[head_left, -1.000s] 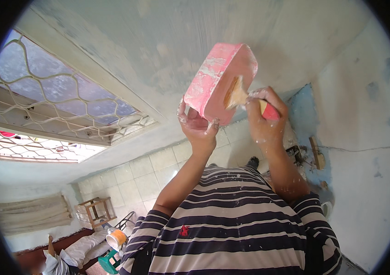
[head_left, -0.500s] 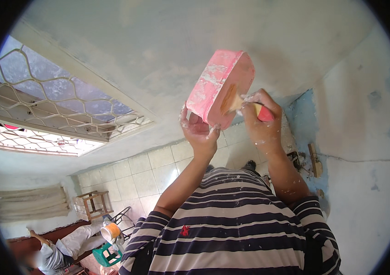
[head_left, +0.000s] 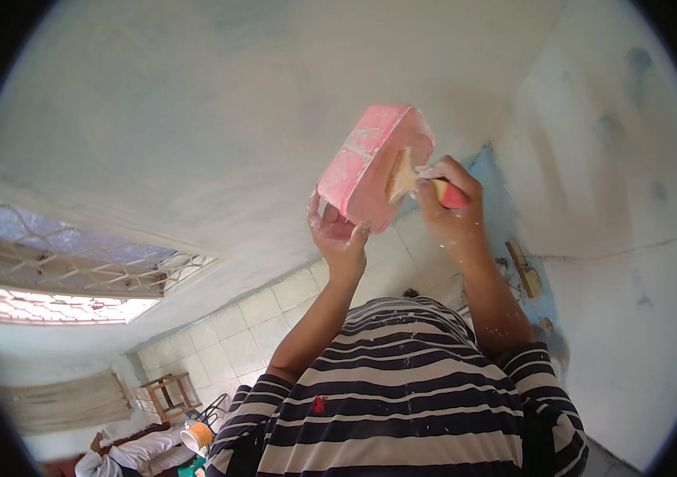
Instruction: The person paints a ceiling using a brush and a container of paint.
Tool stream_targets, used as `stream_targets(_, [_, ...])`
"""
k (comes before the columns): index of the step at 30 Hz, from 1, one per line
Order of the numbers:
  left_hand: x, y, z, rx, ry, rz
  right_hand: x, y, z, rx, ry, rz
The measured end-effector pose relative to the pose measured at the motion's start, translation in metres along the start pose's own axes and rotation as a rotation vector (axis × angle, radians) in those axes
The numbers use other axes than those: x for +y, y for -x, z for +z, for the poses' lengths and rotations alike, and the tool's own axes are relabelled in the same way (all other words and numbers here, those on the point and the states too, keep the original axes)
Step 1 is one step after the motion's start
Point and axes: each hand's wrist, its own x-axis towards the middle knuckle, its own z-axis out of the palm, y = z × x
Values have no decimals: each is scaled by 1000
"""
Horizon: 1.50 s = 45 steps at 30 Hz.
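As tub (head_left: 364, 149) slants up rightward, brush (head_left: 404, 180) pointing left

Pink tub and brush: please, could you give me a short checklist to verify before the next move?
1. Left grip on the pink tub: ok, it holds the lower end.
2. Right grip on the brush: ok, closed round it.
3. Bristles at the tub's open side: ok.
4. Both hands clean: not ok, white specks on them.
5. Amount left inside the tub: cannot tell.
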Motion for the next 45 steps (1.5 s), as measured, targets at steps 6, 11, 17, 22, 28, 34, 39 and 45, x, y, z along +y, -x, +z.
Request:
stream_targets(6, [-48, 5, 52, 78, -76, -109, 35, -3, -49, -81, -278, 415])
stream_targets(11, [-68, 13, 70, 118, 8, -242, 45, -9, -91, 91, -509, 417])
stream_targets(17, [-96, 26, 93, 149, 104, -394, 78, -13, -97, 65, 184, 215])
stream_targets(22, [-110, 35, 105, 46, 40, -459, 79, -22, -112, 195, -428, 515])
stream_targets(28, [-107, 25, 120, 80, 179, -525, 75, -18, -119, 324, -445, 438])
stream_targets(34, [-110, 19, 125, 26, 182, -514, 76, -9, -111, 208, -78, 285])
stream_targets(39, [-105, 17, 129, 21, 157, -554, 85, -39, -129, 319, 225, 22])
stream_targets(45, [-102, 25, 132, 62, 128, -543, 54, -52, -148, 209, 359, 267])
